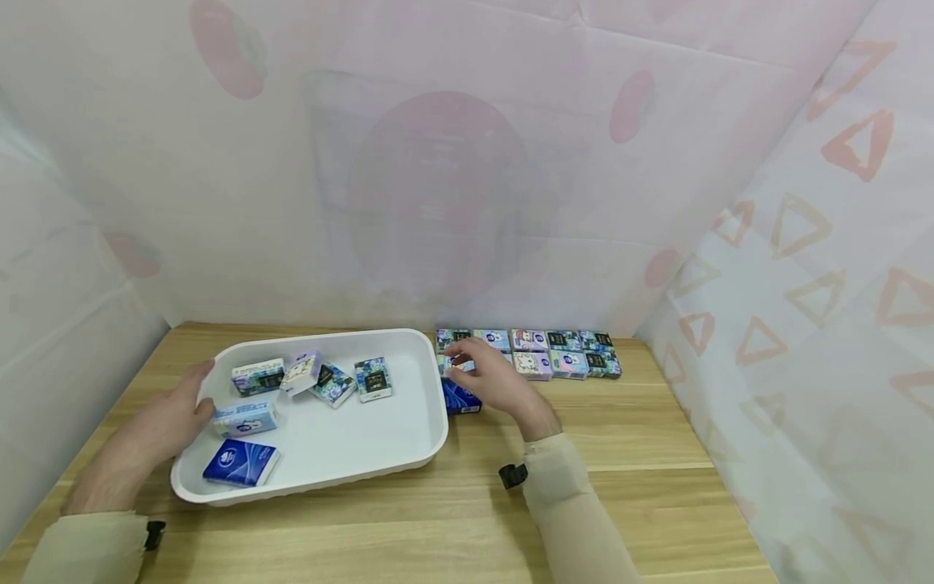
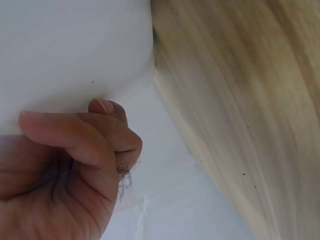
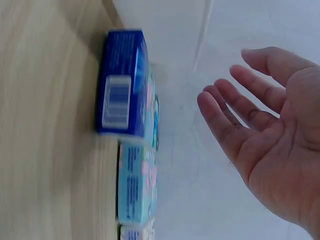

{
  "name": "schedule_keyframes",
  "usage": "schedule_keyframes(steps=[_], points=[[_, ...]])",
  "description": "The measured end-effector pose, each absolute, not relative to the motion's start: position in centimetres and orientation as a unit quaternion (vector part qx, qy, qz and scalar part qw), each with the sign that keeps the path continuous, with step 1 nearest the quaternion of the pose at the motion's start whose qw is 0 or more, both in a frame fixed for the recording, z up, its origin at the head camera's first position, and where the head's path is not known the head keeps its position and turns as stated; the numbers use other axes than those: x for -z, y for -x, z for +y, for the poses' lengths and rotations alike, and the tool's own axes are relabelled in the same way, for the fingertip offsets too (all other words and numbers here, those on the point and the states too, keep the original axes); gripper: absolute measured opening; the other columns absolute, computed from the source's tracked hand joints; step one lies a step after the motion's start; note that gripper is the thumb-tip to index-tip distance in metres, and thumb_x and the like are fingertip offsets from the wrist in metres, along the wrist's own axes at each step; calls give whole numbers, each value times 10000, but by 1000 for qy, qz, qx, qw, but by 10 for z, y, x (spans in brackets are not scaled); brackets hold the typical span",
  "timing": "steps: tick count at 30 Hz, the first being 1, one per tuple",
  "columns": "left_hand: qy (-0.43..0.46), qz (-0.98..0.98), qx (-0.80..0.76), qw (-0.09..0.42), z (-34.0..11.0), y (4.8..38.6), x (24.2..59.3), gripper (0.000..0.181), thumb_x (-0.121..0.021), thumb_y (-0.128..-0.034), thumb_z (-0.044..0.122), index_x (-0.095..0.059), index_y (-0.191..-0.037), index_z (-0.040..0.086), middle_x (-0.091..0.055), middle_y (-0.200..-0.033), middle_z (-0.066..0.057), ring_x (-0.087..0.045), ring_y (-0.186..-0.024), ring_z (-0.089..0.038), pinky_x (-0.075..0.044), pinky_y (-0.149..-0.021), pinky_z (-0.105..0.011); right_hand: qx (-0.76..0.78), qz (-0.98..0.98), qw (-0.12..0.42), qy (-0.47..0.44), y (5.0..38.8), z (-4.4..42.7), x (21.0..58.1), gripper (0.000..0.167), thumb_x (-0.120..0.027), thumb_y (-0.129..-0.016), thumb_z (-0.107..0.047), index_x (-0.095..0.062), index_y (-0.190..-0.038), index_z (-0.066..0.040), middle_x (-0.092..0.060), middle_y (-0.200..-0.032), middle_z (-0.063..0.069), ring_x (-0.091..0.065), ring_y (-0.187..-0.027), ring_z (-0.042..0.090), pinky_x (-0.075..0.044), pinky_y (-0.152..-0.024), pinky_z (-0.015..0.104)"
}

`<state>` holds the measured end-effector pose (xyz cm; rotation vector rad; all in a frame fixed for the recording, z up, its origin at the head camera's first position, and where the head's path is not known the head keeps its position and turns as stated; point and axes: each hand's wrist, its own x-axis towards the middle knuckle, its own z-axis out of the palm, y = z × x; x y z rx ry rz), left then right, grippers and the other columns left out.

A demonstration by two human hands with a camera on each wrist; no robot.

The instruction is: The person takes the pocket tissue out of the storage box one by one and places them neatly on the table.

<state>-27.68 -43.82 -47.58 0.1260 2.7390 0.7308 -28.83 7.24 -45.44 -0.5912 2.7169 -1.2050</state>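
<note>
A white plastic tray (image 1: 394, 438) holds several small tissue packs. My left hand (image 1: 164, 418) holds its left rim; the curled fingers (image 2: 95, 145) meet the white wall in the left wrist view. A light-blue pack (image 1: 246, 418) and a dark-blue pack (image 1: 241, 463) lie nearest that hand. To the right of the tray, my right hand (image 1: 492, 377) hovers with loosely bent, parted fingers and nothing in them. Below it sits a dark-blue tissue pack (image 1: 463, 397), its barcode end facing the right wrist camera. The hand partly hides a light-blue pack (image 1: 460, 364) behind it.
Two rows of tissue packs, among them a purple one (image 1: 532, 365) and a dark floral one (image 1: 602, 364), line the back of the wooden table (image 1: 627, 454). A patterned cloth wall (image 1: 452, 243) rises directly behind; another cloth (image 1: 817, 389) borders the right edge.
</note>
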Motion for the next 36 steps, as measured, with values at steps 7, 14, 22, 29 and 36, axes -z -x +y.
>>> schedule_keyframes(steps=[7, 14, 22, 29, 36], points=[[-45, 955, -253, 150, -439, 278, 476, 806, -408, -1233, 138, 116, -1794, -108, -509, -1418, -623, -841, -926, -424, -698, -693, -489, 443, 878, 38, 176, 283, 45, 459, 415, -663, -1212, -186, -665, -1586, -5, -659, -1609, 200, -677, -1498, 392, -625, -1220, 524], [-38, 956, -248, 153, -440, 278, 477, 804, -405, -1237, 143, 118, -1796, -101, -509, -1424, -620, -837, -944, -444, -697, -705, -503, 494, 856, 22, 151, 279, 16, 467, 430, -669, -1204, -159, -646, -1598, 13, -643, -1636, 219, -660, -1527, 402, -622, -1228, 458], [-38, 955, -251, 153, -440, 278, 478, 806, -400, -1242, 151, 128, -1801, -91, -501, -1439, -619, -835, -947, -430, -694, -704, -498, 522, 844, 39, 119, 272, -11, 469, 515, -692, -1194, -177, -591, -1671, -12, -541, -1759, 223, -563, -1643, 435, -567, -1293, 526], [-45, 956, -250, 147, -440, 279, 477, 807, -401, -1235, 148, 123, -1795, -103, -466, -1474, -633, -838, -968, -472, -704, -714, -511, 506, 853, 49, 119, 275, -34, 474, 567, -704, -1186, -208, -566, -1706, -29, -540, -1764, 236, -556, -1645, 451, -568, -1292, 513], [-49, 959, -242, 142, -438, 278, 477, 797, -404, -1236, 143, 103, -1789, -126, -449, -1500, -637, -832, -1003, -515, -710, -743, -542, 469, 874, 51, 114, 282, -53, 473, 571, -709, -1171, -242, -592, -1686, -24, -593, -1717, 239, -608, -1588, 429, -572, -1287, 519]])
